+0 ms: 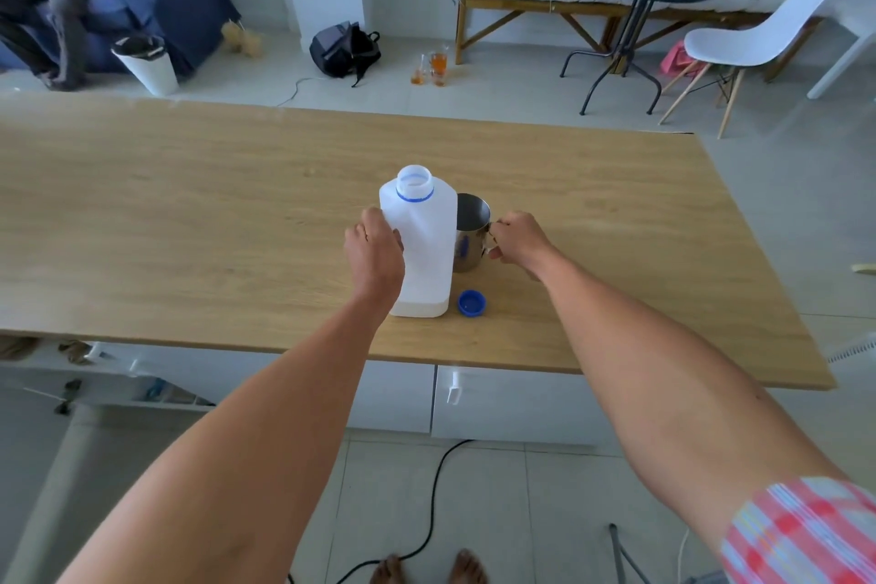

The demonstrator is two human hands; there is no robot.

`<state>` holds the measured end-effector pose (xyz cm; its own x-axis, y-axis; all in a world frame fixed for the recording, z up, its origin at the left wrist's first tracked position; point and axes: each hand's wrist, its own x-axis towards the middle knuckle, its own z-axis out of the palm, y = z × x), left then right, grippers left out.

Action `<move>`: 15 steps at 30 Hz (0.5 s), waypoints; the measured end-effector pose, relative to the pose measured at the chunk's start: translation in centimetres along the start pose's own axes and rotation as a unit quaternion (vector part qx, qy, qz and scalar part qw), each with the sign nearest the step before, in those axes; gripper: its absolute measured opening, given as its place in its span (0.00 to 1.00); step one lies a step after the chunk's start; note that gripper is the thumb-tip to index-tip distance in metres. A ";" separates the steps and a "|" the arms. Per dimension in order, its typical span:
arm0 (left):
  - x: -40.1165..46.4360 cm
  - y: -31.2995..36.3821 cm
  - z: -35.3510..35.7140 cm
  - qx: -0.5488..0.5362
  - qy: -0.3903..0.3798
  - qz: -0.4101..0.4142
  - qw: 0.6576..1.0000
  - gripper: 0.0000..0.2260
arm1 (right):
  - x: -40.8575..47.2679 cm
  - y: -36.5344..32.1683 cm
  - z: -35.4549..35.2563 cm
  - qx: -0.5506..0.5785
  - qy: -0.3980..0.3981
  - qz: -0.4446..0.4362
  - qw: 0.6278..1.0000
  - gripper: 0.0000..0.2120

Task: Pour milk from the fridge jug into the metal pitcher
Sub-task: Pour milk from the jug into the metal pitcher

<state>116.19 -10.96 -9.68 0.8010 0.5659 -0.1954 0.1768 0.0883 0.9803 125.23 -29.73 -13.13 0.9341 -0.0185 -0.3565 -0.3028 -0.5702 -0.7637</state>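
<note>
No text, label, brand or number can be read on anything here.

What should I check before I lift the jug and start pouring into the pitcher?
1. Cap off the jug: ok, the neck is open and the blue cap lies on the table.
2. Left hand grip on the jug: ok, fingers wrap its side.
3. Right hand steadying the metal pitcher: ok, it holds the handle.
4. Pitcher upright with its mouth open: ok.
5. Milk in the jug: ok, but only a low layer shows at the bottom.
6. Pitcher empty inside: cannot tell, the jug hides part of it.
</note>
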 end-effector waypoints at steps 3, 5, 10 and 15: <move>-0.6 0.4 0.0 -0.005 0.004 -0.004 1.000 0.15 | -0.6 0.6 0.5 0.065 -0.023 0.030 0.997 0.10; -0.8 0.5 0.0 -0.023 -0.004 -0.003 1.000 0.15 | -1.5 0.9 1.0 0.098 -0.024 0.038 0.994 0.10; -0.3 1.6 -0.6 0.002 -0.023 0.015 1.000 0.15 | -3.7 0.9 2.7 0.159 0.010 0.065 0.985 0.11; 0.9 3.5 -0.7 0.134 -0.016 0.078 0.988 0.16 | -4.4 0.6 2.9 0.177 0.022 0.094 0.979 0.10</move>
<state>117.13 -9.58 -6.45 0.8474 0.5287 -0.0479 0.1920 -0.2211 0.9562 120.39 -27.61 -13.52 0.8604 -0.1346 -0.4915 -0.5096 -0.2322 -0.8285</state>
